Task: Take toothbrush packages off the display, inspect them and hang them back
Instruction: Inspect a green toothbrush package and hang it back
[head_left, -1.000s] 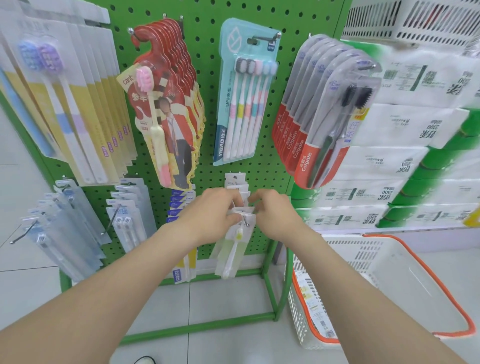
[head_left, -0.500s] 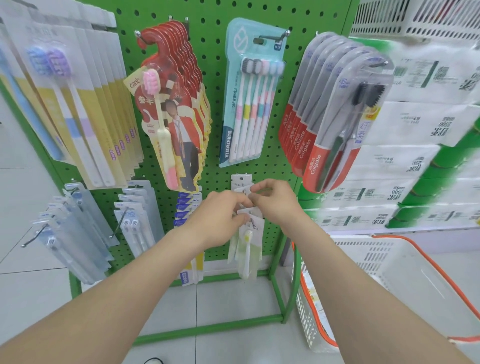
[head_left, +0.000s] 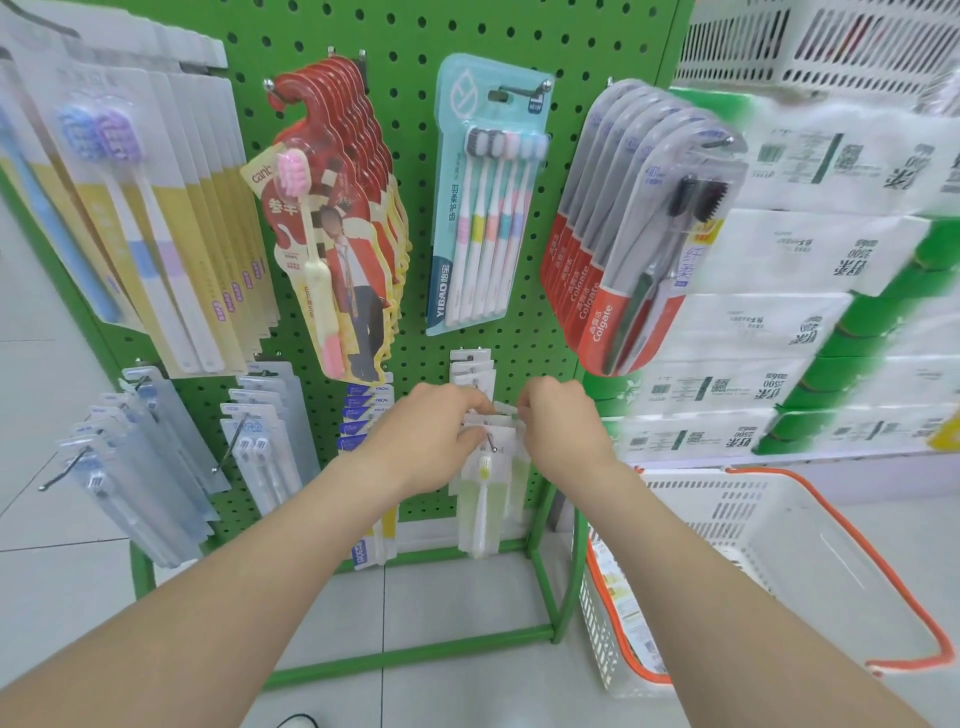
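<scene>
The fingers of the left hand are curled in and pinch the top left of a pack's card. Those of the right hand are curled the same way on its top right corner. Neither hand is spread, and the knuckles hide the underside of each grip, so I cannot tell how hard they press. Holding the card by both upper corners keeps its hanging hole level and facing the hook, whose metal tip pokes out just below the fingertips. From that I judge the pack is being worked on or off that hook, not carried away. The pack is clear with a pale green backing and one white brush. It hangs straight down from the hands in the lower row of the green board, in front of more cards of its kind. Blue packs hang just to its left, and the board's corner post stands to its right. A white basket with an orange rim sits on the floor beside the rack, near the right forearm.
</scene>
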